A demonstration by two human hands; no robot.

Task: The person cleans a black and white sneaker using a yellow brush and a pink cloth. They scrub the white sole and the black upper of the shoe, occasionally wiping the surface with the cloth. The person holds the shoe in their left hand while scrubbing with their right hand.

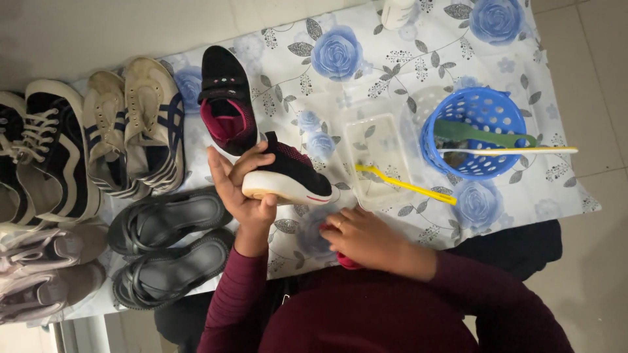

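Left hand: the left hand [243, 189] has its fingers curled around a small black shoe [288, 175] with a pink lining and white sole, gripping it at the heel end and holding it on its side just above the cloth.
Right hand: the right hand [362, 236] lies palm down near the table edge, fingers bent over a red cloth [345, 260] of which only a bit peeks out; pressing on it or clutching it, I cannot tell.
Matching shoe: the second black shoe [227, 98] lies flat just beyond the held one, toe pointing away.
Plastic tray: a clear shallow tray [379, 153] sits just right of the held shoe, with a yellow toothbrush [405, 185] lying across its near corner.
Basket: a blue perforated basket [476, 133] stands further right, holding a green-handled brush [487, 135] and a white toothbrush [517, 151] that sticks out over the rim.
Left side: cream sneakers [137, 124], dark striped sneakers [46, 157], black sandals [170, 252] and pale pink shoes [46, 268] crowd that side, close to the left wrist.
Surface: everything rests on a white cloth with blue roses [340, 52]; a white bottle [397, 13] stands at the far edge.
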